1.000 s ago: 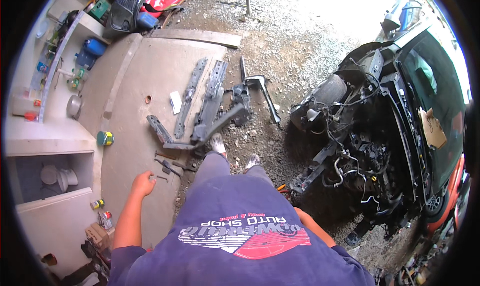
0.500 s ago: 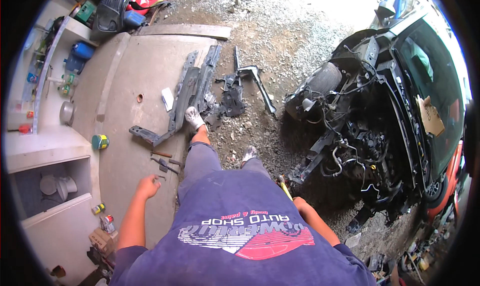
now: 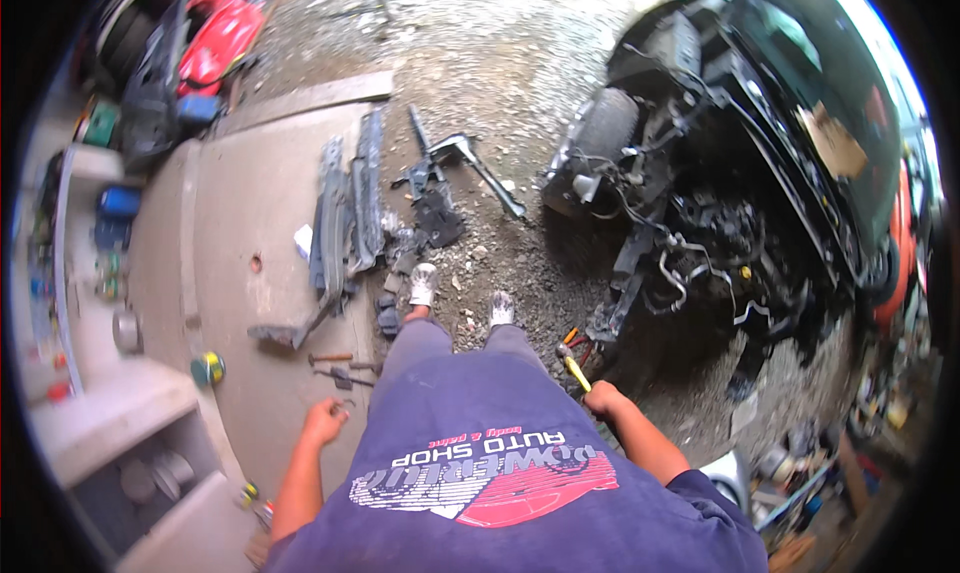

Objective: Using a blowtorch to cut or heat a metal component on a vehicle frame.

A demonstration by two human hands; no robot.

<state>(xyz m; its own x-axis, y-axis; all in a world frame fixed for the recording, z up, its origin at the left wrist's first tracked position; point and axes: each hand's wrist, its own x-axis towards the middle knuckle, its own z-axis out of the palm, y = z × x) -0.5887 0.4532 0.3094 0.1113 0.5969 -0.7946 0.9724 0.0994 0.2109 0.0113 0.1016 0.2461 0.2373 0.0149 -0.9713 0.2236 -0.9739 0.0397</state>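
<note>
My right hand [image 3: 603, 399] is closed round the yellow handle of a hammer [image 3: 576, 372], held out ahead beside my right thigh. My left hand [image 3: 324, 422] hangs low at my left side with its fingers curled. A small, thin dark bent piece [image 3: 347, 403] shows at its fingertips, too small to name. Just beyond that hand, a hammer with a brown handle [image 3: 332, 359] and another dark-headed tool [image 3: 344, 378] lie on the concrete. Tools with orange and red handles [image 3: 571, 336] lie on the ground past the yellow hammer's head.
Long dark metal car parts [image 3: 368, 193] and a bent bracket [image 3: 490, 178] lie ahead. On the right stands a car with its front stripped [image 3: 740, 233], wires hanging out. A green and yellow can [image 3: 208, 369] and shelves [image 3: 62, 273] are at left.
I have turned and stepped forward, so the scene has shifted and my feet are closer together. The yellow hammer now shows more fully in my right hand.
</note>
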